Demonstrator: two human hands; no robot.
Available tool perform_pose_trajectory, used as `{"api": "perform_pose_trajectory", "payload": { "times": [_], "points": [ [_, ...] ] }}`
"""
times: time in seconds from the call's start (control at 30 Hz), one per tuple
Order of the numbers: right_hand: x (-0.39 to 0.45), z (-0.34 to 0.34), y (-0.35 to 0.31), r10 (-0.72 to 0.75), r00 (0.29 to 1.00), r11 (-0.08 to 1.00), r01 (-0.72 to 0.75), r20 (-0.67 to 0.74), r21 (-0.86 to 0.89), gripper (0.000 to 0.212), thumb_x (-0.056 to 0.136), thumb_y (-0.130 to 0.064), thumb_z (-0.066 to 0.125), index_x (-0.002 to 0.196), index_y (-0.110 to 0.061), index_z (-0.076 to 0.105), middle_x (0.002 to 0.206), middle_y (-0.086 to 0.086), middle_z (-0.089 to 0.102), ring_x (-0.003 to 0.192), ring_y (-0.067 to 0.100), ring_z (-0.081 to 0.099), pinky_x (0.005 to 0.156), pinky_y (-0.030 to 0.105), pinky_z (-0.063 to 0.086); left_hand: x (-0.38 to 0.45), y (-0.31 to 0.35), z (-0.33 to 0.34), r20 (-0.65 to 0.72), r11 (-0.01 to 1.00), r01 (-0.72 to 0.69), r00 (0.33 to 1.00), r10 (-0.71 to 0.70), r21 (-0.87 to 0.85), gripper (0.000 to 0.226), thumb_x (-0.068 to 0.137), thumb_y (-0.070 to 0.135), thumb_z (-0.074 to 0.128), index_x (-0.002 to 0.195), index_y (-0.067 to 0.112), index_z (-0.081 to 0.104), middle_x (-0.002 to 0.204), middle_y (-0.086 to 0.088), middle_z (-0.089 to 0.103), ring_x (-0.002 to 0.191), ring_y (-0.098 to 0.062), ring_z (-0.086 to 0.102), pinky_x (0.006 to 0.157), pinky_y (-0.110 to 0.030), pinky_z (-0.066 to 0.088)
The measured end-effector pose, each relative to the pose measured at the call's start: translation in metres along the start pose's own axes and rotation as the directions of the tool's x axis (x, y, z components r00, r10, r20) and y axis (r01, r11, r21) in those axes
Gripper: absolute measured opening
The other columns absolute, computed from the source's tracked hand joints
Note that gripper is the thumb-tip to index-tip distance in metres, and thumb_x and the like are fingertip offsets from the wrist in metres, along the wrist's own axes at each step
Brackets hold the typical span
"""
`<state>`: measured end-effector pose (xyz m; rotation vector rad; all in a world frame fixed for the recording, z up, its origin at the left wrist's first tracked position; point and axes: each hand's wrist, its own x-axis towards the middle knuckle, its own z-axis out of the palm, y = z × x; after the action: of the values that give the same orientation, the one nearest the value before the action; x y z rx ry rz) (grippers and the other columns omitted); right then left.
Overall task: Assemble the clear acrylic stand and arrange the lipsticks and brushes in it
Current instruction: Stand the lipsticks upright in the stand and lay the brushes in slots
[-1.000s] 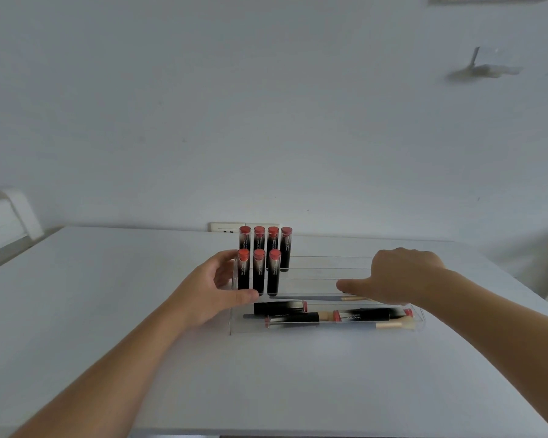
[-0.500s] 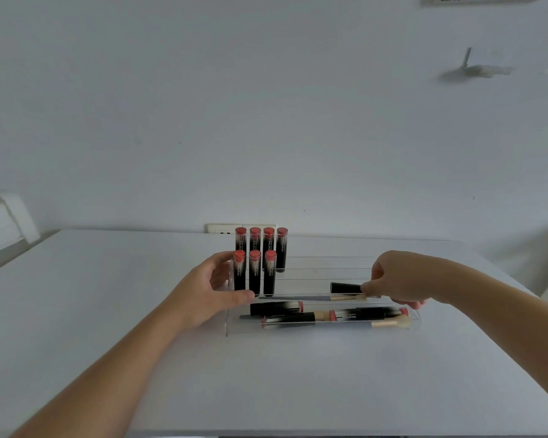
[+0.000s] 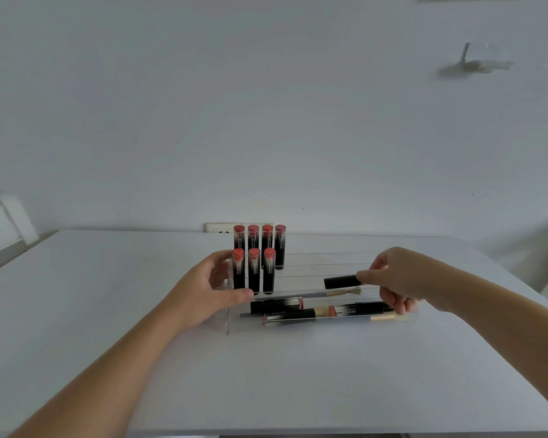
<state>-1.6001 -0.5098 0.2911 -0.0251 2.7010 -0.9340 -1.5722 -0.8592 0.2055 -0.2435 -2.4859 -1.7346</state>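
Note:
A clear acrylic stand (image 3: pixel 317 325) with stepped tiers sits mid-table. Several black lipsticks with red caps (image 3: pixel 253 273) stand upright in two rows at its left end. More lipsticks (image 3: pixel 276 305) and brushes (image 3: pixel 336 293) lie flat in the front trough. My left hand (image 3: pixel 209 289) grips the stand's left end, thumb on the front. My right hand (image 3: pixel 399 279) pinches a black lipstick (image 3: pixel 340 281) held horizontally above the trough, at the stand's right half.
The white table (image 3: pixel 108 311) meets a white wall behind the stand, with a wall socket (image 3: pixel 222 227) just behind the lipsticks. A white chair back (image 3: pixel 4 222) shows at far left. The table's front edge runs along the bottom.
My right hand has lifted a black lipstick out of the front trough and now holds it a little higher above the brushes. My left hand stays on the stand's left end.

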Motion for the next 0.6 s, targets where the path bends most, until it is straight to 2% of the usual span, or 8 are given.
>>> {"api": "perform_pose_trajectory", "payload": {
  "times": [0.1,0.17,0.3,0.4,0.47,0.6],
  "points": [
    [-0.004,-0.006,-0.001,-0.057,0.998,0.988,0.060,-0.026,0.141,0.032,0.092,-0.035,0.071,0.098,-0.004,0.064,0.064,0.009,0.073,0.048,0.022,0.065,0.046,0.027,0.049,0.000,0.000,0.000,0.003,1.000,-0.011,1.000,0.011,-0.007,0.098,0.048,0.064,0.093,0.135,0.041,0.054,0.133,0.019,0.065,0.127,-0.004,0.058,0.115,-0.042,0.040],
    [-0.008,-0.009,-0.004,-0.110,0.992,0.978,0.120,-0.066,0.174,0.031,0.088,-0.031,0.076,0.096,-0.003,0.066,0.073,0.007,0.077,0.056,0.021,0.070,0.050,0.027,0.052,0.000,0.001,0.001,0.000,1.000,-0.011,1.000,0.011,-0.008,0.098,0.048,0.064,0.093,0.135,0.042,0.054,0.133,0.020,0.065,0.127,-0.003,0.058,0.115,-0.042,0.040],
    [-0.012,-0.007,-0.017,-0.267,0.940,0.945,0.299,-0.213,0.134,0.019,0.080,-0.021,0.082,0.089,-0.011,0.069,0.073,0.000,0.077,0.065,0.013,0.074,0.063,0.030,0.055,0.000,0.001,0.001,-0.002,1.000,-0.007,1.000,0.007,-0.016,0.100,0.049,0.063,0.094,0.137,0.041,0.053,0.136,0.019,0.063,0.129,-0.003,0.056,0.116,-0.041,0.039],
    [-0.013,0.001,-0.031,-0.371,0.896,0.913,0.400,-0.243,0.082,0.014,0.080,-0.020,0.080,0.088,-0.024,0.070,0.075,-0.009,0.075,0.059,0.003,0.064,0.052,0.018,0.046,-0.001,0.002,0.001,0.006,1.000,-0.009,1.000,0.009,-0.011,0.094,0.049,0.063,0.093,0.133,0.046,0.054,0.133,0.026,0.063,0.127,0.003,0.055,0.116,-0.037,0.039],
    [-0.012,0.011,-0.040,-0.436,0.864,0.886,0.461,-0.252,0.048,0.017,0.081,-0.019,0.079,0.089,-0.031,0.069,0.081,-0.014,0.074,0.062,0.003,0.063,0.051,0.013,0.044,-0.001,0.002,0.001,0.004,1.000,-0.009,1.000,0.009,-0.014,0.096,0.049,0.063,0.093,0.135,0.044,0.053,0.134,0.024,0.063,0.128,0.002,0.055,0.117,-0.038,0.038],
    [-0.007,0.033,-0.051,-0.482,0.836,0.858,0.511,-0.264,0.053,0.027,0.082,-0.017,0.075,0.099,-0.036,0.066,0.085,-0.015,0.073,0.072,0.008,0.066,0.061,0.016,0.047,-0.002,0.003,0.000,-0.001,1.000,0.005,1.000,-0.005,-0.022,0.109,0.048,0.065,0.093,0.144,0.038,0.049,0.142,0.016,0.058,0.133,-0.004,0.052,0.117,-0.041,0.038]
  ]
}}
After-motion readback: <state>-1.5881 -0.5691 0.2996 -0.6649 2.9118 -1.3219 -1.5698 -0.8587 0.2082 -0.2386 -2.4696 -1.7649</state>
